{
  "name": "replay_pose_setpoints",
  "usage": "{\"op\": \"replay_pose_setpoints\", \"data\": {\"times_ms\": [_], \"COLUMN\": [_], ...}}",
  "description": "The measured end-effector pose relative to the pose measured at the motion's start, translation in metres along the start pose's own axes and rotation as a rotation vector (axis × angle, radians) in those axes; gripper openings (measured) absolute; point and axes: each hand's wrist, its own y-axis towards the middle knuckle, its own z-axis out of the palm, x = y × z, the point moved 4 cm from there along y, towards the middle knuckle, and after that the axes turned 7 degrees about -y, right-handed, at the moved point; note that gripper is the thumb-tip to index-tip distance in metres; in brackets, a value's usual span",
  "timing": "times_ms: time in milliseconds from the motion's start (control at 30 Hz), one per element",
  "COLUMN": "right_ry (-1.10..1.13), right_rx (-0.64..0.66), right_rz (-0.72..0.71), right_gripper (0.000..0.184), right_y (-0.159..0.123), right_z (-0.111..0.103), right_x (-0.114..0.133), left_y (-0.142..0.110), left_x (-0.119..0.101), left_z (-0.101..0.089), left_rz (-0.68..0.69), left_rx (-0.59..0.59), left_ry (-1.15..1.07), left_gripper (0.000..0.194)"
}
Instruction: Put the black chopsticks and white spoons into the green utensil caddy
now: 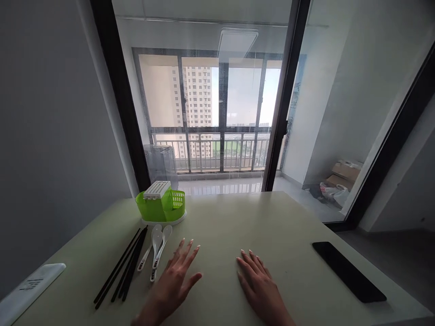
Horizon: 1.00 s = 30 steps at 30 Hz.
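My left hand (pixel 176 274) is open over the pale tabletop, its fingers stretched forward and thumb out to the right, holding nothing. Just left of it lie several white spoons (pixel 157 240) with patterned handle ends. Beside those spoons are several black chopsticks (pixel 127 267), spread at a slant. Behind them stands a green utensil holder (pixel 152 209) with a white slotted piece on top and a white base. My right hand (pixel 256 278) rests open on the table, fingers extended, with nothing in it.
A black flat slab, perhaps a phone (pixel 346 270), lies near the right edge of the table (pixel 231 217). A white object with dark markings (pixel 32 290) is at the far left. Dark-framed glass doors stand behind the table, with cardboard boxes and bags (pixel 343 183) beyond them.
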Motion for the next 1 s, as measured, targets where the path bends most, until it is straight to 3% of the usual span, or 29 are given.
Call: {"op": "replay_pose_setpoints", "data": {"times_ms": [200, 400, 1000], "right_ry": [-0.053, -0.058, -0.052], "right_rx": [0.031, 0.002, 0.001], "right_rz": [0.011, 0.003, -0.004], "right_gripper": [0.049, 0.049, 0.05], "right_y": [-0.001, -0.003, -0.004], "right_z": [0.008, 0.007, 0.003], "right_x": [0.005, 0.005, 0.004], "left_y": [-0.032, -0.05, -0.049], "left_x": [0.017, 0.012, 0.007], "left_z": [0.022, 0.038, 0.031], "left_rz": [-0.119, -0.137, -0.159], "left_rx": [-0.022, -0.004, -0.038], "left_ry": [-0.036, -0.041, -0.094], "left_gripper": [0.067, 0.057, 0.051]}}
